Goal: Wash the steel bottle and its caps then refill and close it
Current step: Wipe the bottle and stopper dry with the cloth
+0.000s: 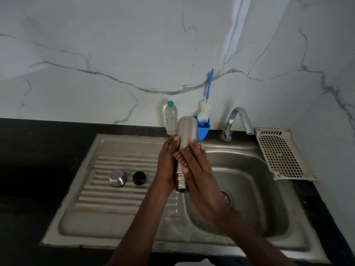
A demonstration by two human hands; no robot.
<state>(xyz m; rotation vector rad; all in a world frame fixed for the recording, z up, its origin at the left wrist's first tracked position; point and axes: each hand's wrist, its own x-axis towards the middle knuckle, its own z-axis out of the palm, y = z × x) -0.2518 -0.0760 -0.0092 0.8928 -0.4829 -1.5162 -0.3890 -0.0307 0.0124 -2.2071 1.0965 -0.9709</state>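
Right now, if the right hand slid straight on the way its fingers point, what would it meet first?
The right hand points up along the steel bottle, pressing a checked cloth to it. Beyond the bottle's end, the blue brush holder at the wall looks first, though depth is unclear.

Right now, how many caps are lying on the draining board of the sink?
2. The steel cap lies on the ribbed draining board, left of the hands. The black cap lies just right of it, apart from it. None seems hidden.
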